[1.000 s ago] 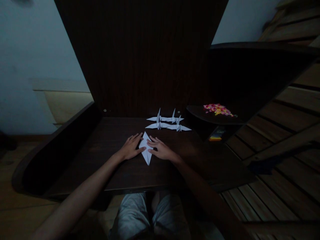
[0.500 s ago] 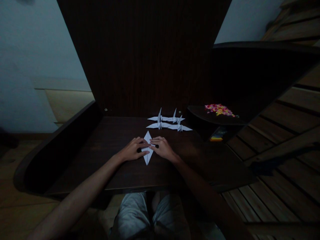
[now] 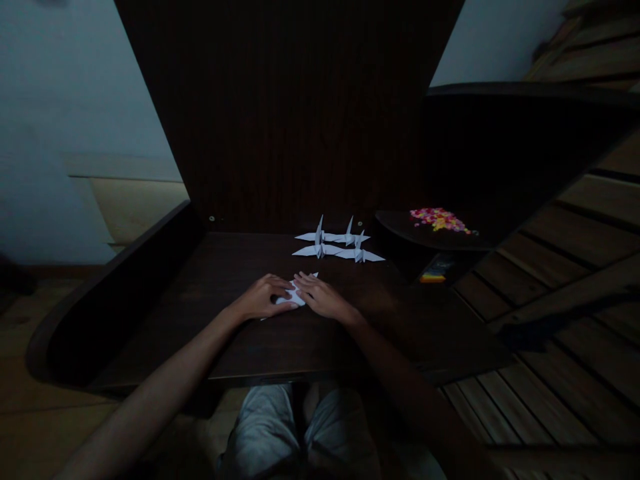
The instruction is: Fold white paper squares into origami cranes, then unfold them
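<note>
A sheet of white origami paper, folded into a narrow pointed shape, lies on the dark desk under both my hands. One tip sticks out to the upper right and another to the lower left. My left hand grips its left side, thumb along the near edge and fingers at the far edge. From the right, my right hand holds the paper with its fingers over the upper part and covers some of it. Behind them stand several finished white paper cranes in two rows, apart from my hands.
Many small pink, red and yellow pieces are heaped on a low corner shelf at the right. Below it sits a small yellow and blue item. A raised side panel bounds the desk on the left.
The folded paper has turned clockwise, from pointing straight away from me to lying slantwise. My right hand's fingers have shifted over its upper part. The cranes have not moved.
</note>
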Demonstrator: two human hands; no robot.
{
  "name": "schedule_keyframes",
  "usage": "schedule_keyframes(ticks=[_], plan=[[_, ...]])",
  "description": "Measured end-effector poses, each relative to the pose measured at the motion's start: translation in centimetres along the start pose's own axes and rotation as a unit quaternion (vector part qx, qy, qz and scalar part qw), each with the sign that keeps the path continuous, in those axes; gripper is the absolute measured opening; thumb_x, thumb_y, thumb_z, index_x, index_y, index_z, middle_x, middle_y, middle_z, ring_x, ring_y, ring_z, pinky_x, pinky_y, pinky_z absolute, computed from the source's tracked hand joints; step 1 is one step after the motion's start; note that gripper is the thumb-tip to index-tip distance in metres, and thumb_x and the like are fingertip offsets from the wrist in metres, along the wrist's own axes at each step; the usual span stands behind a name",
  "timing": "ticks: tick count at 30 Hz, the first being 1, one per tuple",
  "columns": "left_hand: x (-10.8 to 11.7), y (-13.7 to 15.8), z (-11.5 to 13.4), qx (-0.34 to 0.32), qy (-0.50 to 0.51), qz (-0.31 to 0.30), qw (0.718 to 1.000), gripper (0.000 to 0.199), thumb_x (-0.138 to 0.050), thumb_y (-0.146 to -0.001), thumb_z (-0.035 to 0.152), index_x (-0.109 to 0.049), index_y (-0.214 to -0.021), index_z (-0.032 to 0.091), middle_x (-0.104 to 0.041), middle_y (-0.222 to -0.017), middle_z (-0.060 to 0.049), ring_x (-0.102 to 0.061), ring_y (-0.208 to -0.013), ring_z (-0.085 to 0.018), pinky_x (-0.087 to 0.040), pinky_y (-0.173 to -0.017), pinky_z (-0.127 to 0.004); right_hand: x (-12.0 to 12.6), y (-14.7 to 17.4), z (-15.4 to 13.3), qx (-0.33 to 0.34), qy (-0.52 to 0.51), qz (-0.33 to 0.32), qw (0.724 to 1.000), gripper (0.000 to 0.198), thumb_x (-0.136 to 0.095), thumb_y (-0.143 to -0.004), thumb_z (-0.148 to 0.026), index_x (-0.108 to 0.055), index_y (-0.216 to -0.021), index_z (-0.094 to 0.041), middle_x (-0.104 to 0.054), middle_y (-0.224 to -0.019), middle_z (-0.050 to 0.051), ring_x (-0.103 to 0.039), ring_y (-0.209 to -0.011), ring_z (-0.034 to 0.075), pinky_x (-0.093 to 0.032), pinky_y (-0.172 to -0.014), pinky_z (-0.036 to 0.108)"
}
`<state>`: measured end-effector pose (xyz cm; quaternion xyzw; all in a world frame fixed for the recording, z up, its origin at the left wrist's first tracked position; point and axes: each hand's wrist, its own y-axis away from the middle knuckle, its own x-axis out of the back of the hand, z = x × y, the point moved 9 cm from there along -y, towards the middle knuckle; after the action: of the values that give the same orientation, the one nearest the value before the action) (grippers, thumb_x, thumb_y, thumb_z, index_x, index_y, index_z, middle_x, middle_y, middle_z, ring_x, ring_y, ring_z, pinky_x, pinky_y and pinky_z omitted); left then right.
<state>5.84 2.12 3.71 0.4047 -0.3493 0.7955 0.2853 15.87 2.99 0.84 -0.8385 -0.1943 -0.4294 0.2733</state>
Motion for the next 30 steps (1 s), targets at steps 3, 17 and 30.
schedule_keyframes(ticks=[3,17,30], plan=[[0.0,0.0,-0.5,0.004,-0.030,-0.004,1.000,0.030,-0.061,-0.081,0.048,-0.072,-0.089,0.021,-0.070,-0.111,-0.008,-0.062,-0.110,-0.023,-0.040,-0.101,-0.042,0.0,0.2,0.9,-0.030,0.031,0.004,0.999,0.040,-0.041,-0.094,-0.028,-0.054,-0.130,-0.016,-0.048,-0.140,0.012,-0.040,-0.134,0.023,-0.028,-0.113,0.045],[-0.7,0.6,-2.7,0.068,-0.114,-0.034,0.991,0.046,-0.037,-0.094,0.044,-0.060,-0.121,0.016,-0.057,-0.132,-0.011,-0.050,-0.126,-0.022,-0.037,-0.109,-0.039,2.7,1.4,2.6,-0.143,0.145,0.097,0.974,0.033,-0.046,-0.087,-0.018,-0.069,-0.110,-0.013,-0.063,-0.122,0.015,-0.049,-0.126,0.030,-0.030,-0.111,0.048],[-2.4,0.5,-2.2,0.090,-0.219,-0.030,0.971,0.046,-0.027,-0.098,0.036,-0.047,-0.129,0.010,-0.049,-0.138,-0.018,-0.041,-0.133,-0.027,-0.036,-0.109,-0.045,4.0,2.2,3.0,-0.269,0.218,0.066,0.936,0.033,-0.043,-0.090,-0.025,-0.070,-0.103,-0.011,-0.062,-0.123,0.018,-0.051,-0.123,0.028,-0.043,-0.099,0.039]])
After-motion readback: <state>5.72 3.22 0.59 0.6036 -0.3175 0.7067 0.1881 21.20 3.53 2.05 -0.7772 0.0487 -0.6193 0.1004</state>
